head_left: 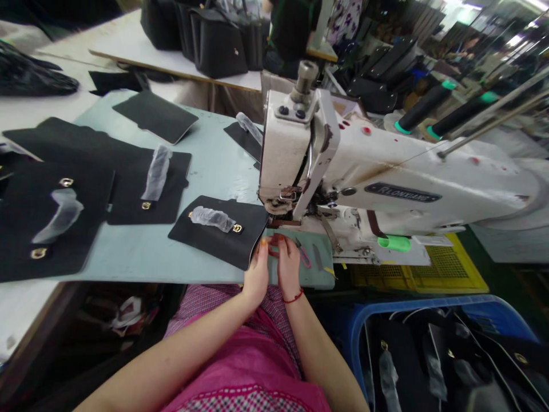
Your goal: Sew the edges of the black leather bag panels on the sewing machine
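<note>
A black bag panel (219,233) lies on the sewing machine's bed, its right corner close under the needle area. Across it runs a handle wrapped in clear plastic (211,218), with gold-coloured rings at its ends. My left hand (257,273) pinches the panel's right edge, thumb on top. Beside it, my right hand (289,264) has its fingers closed together just off that edge, close in front of the presser foot; whatever they hold is too small to make out. The white sewing machine (295,149) stands directly beyond both hands.
More black panels with wrapped handles (151,189) lie to the left. A pink-handled thread snipper (304,256) rests right of my right hand. A blue bin (358,320) of panels stands at lower right, a yellow crate (454,269) behind it. Black bags (217,43) stand on the far table.
</note>
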A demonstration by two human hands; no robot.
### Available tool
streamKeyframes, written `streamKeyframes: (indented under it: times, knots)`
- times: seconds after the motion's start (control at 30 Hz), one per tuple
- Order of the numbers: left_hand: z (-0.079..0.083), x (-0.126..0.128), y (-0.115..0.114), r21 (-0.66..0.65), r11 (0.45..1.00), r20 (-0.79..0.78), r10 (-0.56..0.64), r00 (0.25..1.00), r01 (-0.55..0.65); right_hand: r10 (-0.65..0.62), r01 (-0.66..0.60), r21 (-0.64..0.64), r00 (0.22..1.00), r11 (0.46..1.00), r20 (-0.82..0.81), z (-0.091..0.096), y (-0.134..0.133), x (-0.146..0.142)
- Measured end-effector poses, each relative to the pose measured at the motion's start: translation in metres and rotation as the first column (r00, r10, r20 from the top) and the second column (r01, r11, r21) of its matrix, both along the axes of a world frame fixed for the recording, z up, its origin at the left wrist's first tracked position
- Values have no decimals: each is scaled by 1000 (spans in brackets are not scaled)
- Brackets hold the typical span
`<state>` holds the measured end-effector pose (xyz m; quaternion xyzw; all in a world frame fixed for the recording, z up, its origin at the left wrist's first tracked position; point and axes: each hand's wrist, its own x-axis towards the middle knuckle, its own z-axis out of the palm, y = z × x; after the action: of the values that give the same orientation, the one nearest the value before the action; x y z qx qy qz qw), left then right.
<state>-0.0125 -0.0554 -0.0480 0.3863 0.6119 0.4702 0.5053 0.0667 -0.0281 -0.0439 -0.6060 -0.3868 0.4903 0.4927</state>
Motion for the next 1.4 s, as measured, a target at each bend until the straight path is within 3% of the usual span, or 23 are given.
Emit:
streamKeyframes:
  times: [0.1,0.17,0.2,0.3,0.4,0.47,0.53,0.6,0.63,0.73,0.93,1.1,1.23,1.4]
  knots:
    - [-17,-48,-49,83,996,-130,32,991,-22,41,-42,30,999,999,32,25,12,-5]
    - [-27,-91,-59,217,976,-329,108,938,-36,98,-101,36,991,994,92,35,21,-12]
    - [-29,-113,-54,306,952,-422,117,899,20,115,-122,45,983,991,144,38,26,-16]
    - [-21,-161,-2,415,822,-695,10,719,390,93,-130,94,942,987,323,38,36,-29]
    - [-1,-175,73,276,596,-855,-205,476,754,43,-104,126,911,987,411,33,38,-36]
    - [10,-172,114,192,462,-889,-292,353,866,29,-95,133,902,987,430,30,37,-38]
    - [16,-167,141,113,348,-907,-347,240,931,24,-95,143,901,985,432,27,36,-38]
    - [18,-164,153,43,270,-915,-375,146,962,20,-93,151,904,984,426,25,35,-37]
    - [19,-162,155,19,258,-918,-378,119,966,19,-91,150,905,984,424,25,35,-37]
    - [27,-158,147,-11,313,-933,-344,102,950,24,-92,144,909,985,415,25,36,-34]
    - [52,-143,111,-81,500,-969,-241,49,862,73,-127,134,934,983,349,27,38,-23]
    - [58,-132,97,-73,594,-985,-169,36,801,120,-158,106,946,982,300,28,44,-14]
    - [44,-129,91,104,628,-982,-59,181,772,123,-163,96,936,982,330,32,47,-10]
    - [6,-131,75,471,527,-866,126,484,707,135,-207,129,896,970,423,36,43,-7]
